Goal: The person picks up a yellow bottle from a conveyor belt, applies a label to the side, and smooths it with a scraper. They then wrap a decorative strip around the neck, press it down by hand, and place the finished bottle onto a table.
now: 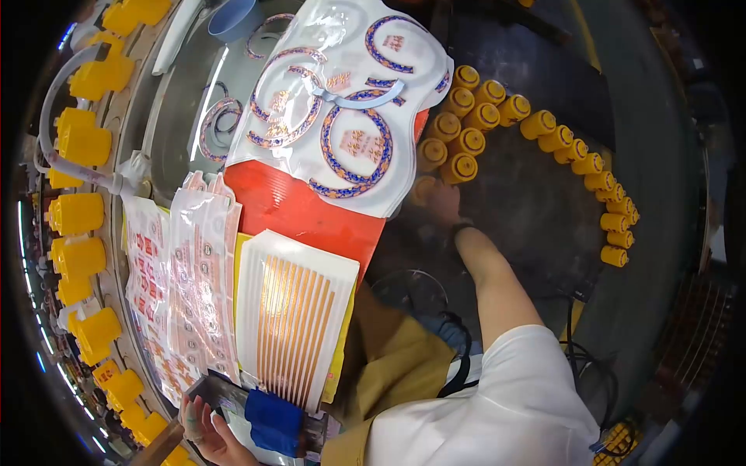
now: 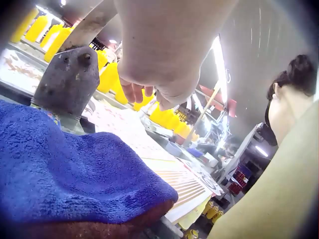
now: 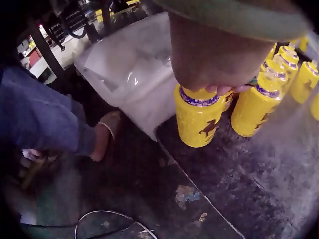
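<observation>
My right hand [image 1: 443,203] reaches down to the dark surface on the right and holds a yellow bottle [image 3: 198,122] by its top. That bottle has a patterned blue band at the neck and a dark horse picture on its side. Its neighbours, more yellow bottles [image 1: 466,142], stand upright in a cluster beside the hand. At the lower left, my left hand [image 1: 211,435] hangs with loosely bent fingers and nothing in them. It is nearest to a blue cloth [image 2: 75,169] and a worn metal bracket [image 2: 67,82].
A curved line of yellow bottles [image 1: 587,165] runs along the dark surface. On the bench lie a sheet of gold strips [image 1: 299,318], printed sheets [image 1: 203,272], a red mat [image 1: 303,203] and clear film with patterned rings [image 1: 357,147]. More yellow containers [image 1: 76,214] line the left side.
</observation>
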The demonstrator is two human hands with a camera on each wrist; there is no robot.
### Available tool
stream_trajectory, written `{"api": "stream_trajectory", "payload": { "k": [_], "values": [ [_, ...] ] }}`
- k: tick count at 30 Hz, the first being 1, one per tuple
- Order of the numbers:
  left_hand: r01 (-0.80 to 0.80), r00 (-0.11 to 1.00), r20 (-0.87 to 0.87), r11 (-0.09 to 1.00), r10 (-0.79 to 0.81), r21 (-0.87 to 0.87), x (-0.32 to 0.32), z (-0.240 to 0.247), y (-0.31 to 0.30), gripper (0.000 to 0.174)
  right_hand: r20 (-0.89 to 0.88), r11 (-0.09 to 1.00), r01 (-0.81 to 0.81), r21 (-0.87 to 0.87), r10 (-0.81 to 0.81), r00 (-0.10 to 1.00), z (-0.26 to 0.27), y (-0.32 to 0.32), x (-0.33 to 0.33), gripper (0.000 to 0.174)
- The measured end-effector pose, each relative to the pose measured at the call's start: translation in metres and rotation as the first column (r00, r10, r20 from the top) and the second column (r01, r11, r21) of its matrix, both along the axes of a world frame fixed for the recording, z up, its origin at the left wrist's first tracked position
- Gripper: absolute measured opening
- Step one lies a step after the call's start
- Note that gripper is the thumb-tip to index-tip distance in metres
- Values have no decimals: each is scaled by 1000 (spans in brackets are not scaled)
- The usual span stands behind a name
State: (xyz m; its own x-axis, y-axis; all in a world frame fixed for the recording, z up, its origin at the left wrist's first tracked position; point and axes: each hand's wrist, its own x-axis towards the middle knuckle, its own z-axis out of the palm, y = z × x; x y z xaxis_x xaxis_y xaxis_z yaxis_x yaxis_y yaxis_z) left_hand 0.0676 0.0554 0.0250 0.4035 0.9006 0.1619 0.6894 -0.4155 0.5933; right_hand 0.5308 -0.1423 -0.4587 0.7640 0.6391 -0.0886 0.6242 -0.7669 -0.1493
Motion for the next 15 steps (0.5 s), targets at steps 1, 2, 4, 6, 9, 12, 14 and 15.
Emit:
{"api": "stream_trajectory", "payload": {
  "k": [1, 2, 4, 6, 9, 12, 14, 15],
  "values": [
    [-9, 1000, 16, 1000, 9, -14, -1, -2, 1, 37, 65, 999, -3, 32, 1, 998, -6, 2, 0, 17],
    [-19, 999, 35, 999, 20, -28, -1, -4, 2, 38, 61, 1000, -1, 28, -1, 998, -11, 1, 3, 17],
    [-16, 999, 51, 999, 18, -28, -2, -7, 2, 38, 16, 996, -48, -74, 49, 999, -10, 1, 7, 21],
    [-10, 998, 70, 1000, 12, -22, -4, -9, 2, 39, 25, 997, 18, -76, -16, 1000, -10, 2, 2, 21],
    [-26, 998, 59, 999, 28, -32, -6, -10, 3, 39, 71, 984, 178, 13, -179, 981, -9, 8, -15, 25],
    [-14, 998, 69, 1000, 14, 8, -5, -13, 2, 38, -400, 910, 410, 67, -352, 846, 21, 29, -59, 37],
    [-17, 999, 41, 1000, 16, 6, -7, -15, 4, 38, -624, 915, 374, -150, -381, 683, 21, 46, -78, 44],
    [11, 999, 45, 999, -12, 33, -4, -16, 4, 38, -623, 910, 387, -150, -391, 677, -7, 52, -84, 44]
  ]
}}
